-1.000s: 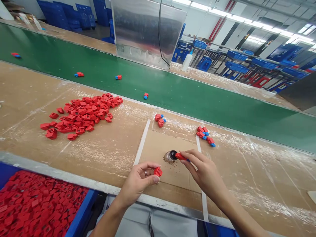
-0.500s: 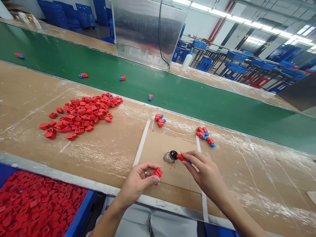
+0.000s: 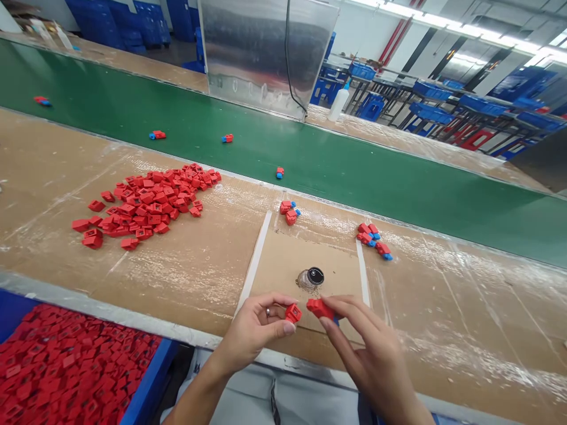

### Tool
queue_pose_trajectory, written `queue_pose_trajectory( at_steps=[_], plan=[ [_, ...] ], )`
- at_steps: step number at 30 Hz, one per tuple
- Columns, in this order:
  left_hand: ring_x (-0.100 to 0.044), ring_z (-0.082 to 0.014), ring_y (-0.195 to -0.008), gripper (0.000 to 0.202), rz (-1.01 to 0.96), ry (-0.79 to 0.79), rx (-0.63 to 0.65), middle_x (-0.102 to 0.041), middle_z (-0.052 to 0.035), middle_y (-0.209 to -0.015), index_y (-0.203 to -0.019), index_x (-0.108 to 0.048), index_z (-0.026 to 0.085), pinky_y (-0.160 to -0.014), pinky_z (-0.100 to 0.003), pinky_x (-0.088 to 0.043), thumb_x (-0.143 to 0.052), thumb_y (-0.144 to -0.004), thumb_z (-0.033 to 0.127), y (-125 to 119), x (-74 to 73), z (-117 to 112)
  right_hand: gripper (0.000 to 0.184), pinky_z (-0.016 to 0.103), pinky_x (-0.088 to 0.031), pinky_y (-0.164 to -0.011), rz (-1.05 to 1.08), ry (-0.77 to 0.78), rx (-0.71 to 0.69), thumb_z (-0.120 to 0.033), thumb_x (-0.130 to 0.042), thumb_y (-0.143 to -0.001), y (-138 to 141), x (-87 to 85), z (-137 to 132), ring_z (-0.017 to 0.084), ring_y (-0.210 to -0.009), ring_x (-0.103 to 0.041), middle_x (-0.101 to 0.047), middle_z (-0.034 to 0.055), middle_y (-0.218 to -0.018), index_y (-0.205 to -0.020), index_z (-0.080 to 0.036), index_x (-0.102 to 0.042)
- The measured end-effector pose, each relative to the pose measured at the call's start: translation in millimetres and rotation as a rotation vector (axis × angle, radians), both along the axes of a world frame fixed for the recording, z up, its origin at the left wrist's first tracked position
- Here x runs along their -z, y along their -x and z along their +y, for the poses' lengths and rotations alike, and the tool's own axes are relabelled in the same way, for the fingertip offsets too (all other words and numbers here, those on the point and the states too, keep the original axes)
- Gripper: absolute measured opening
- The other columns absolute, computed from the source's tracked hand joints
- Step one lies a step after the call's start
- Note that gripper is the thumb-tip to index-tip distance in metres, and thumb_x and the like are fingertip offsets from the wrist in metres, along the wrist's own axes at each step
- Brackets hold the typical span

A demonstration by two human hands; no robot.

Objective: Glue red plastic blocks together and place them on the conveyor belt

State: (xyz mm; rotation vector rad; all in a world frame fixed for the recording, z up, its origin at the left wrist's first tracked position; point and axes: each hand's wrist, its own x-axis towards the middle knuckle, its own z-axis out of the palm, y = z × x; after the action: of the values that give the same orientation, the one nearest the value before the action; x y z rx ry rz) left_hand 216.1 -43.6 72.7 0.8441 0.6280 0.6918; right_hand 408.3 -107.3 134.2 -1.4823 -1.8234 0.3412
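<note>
My left hand (image 3: pixel 259 324) pinches a small hollow red plastic piece (image 3: pixel 293 313) between thumb and fingertips, its opening facing up. Close by on the right, my right hand (image 3: pixel 365 336) grips a red-and-blue plastic part (image 3: pixel 319 308); its blue end is mostly hidden by the fingers. A narrow gap separates the two pieces. Just beyond them a small round jar with a black top (image 3: pixel 315 275) stands on a cardboard sheet (image 3: pixel 283 260), with dark specks around its base.
A heap of red pieces (image 3: pixel 150 203) lies on the left of the bench. At lower left, a blue bin (image 3: pixel 148 383) holds many more. Red-and-blue parts (image 3: pixel 372 239) sit near the green conveyor belt (image 3: pixel 354 177), which carries several others. A white bottle (image 3: pixel 339 103) stands behind it.
My right hand has drawn back from the jar toward me, bringing its part close to the left hand's piece. Parts on the belt have shifted slightly right.
</note>
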Motion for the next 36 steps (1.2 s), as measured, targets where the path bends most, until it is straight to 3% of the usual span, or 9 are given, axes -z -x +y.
queue_pose_trajectory(
  at_steps=[7, 14, 22, 32, 34, 36],
  plan=[
    [-0.068, -0.0178, -0.093, 0.029, -0.041, -0.011, 0.034, -0.076, -0.0073, -0.096, -0.106, -0.07, 0.017, -0.087, -0.027, -0.049, -0.077, -0.078, 0.019, -0.5, -1.5, -1.2, 0.022, 0.032, -0.055, -0.079, 0.039, 0.024, -0.04, -0.018, -0.054, -0.096, 13.3, 8.9, 3.0, 0.023, -0.096, -0.064, -0.065, 0.0102, -0.106, -0.116, -0.022, -0.061],
    [-0.067, -0.0187, -0.092, 0.029, -0.021, -0.022, 0.005, -0.075, -0.008, -0.097, -0.105, -0.071, 0.016, -0.084, -0.027, -0.049, -0.077, -0.077, 0.018, 0.1, 0.0, -2.7, 0.017, 0.029, -0.054, -0.076, 0.02, 0.055, -0.078, -0.019, -0.052, -0.097, 15.6, 13.4, -1.5, 0.021, -0.092, -0.064, -0.064, 0.0085, -0.101, -0.112, -0.023, -0.06],
    [-0.062, -0.0139, -0.079, 0.018, 0.089, -0.051, -0.01, -0.066, -0.0014, -0.081, -0.089, -0.076, 0.014, -0.073, -0.023, -0.047, -0.073, -0.072, 0.009, 1.3, -5.0, -5.5, 0.015, 0.024, -0.049, -0.073, 0.048, 0.2, -0.17, -0.016, -0.046, -0.1, 17.8, 26.0, -7.1, 0.017, -0.085, -0.06, -0.059, 0.0057, -0.095, -0.105, -0.022, -0.058],
    [-0.062, -0.0159, -0.082, 0.019, 0.147, -0.105, 0.05, -0.066, -0.0026, -0.083, -0.091, -0.077, 0.016, -0.075, -0.024, -0.046, -0.072, -0.073, 0.014, -0.1, -8.2, -5.9, 0.014, 0.026, -0.051, -0.073, 0.103, 0.163, -0.116, -0.019, -0.045, -0.1, 26.0, 33.7, -11.1, 0.019, -0.085, -0.063, -0.064, 0.0071, -0.096, -0.099, -0.022, -0.059],
    [-0.062, -0.0157, -0.078, 0.027, 0.192, -0.091, 0.128, -0.07, -0.0051, -0.087, -0.098, -0.076, 0.015, -0.072, -0.025, -0.047, -0.076, -0.072, 0.019, -0.1, -10.5, -5.6, 0.014, 0.027, -0.053, -0.073, 0.133, 0.145, -0.062, -0.021, -0.048, -0.099, 22.0, 37.0, -21.5, 0.02, -0.088, -0.065, -0.066, 0.0083, -0.1, -0.103, -0.022, -0.061],
    [-0.062, -0.0143, -0.073, 0.046, 0.249, -0.095, 0.237, -0.071, -0.0084, -0.103, -0.112, -0.072, 0.016, -0.067, -0.024, -0.047, -0.08, -0.068, 0.022, 6.6, -16.5, 2.7, 0.014, 0.031, -0.055, -0.077, 0.158, 0.109, 0.068, -0.025, -0.052, -0.098, 8.9, 39.7, -39.7, 0.023, -0.092, -0.066, -0.067, 0.0095, -0.106, -0.109, -0.023, -0.062]
  ],
)
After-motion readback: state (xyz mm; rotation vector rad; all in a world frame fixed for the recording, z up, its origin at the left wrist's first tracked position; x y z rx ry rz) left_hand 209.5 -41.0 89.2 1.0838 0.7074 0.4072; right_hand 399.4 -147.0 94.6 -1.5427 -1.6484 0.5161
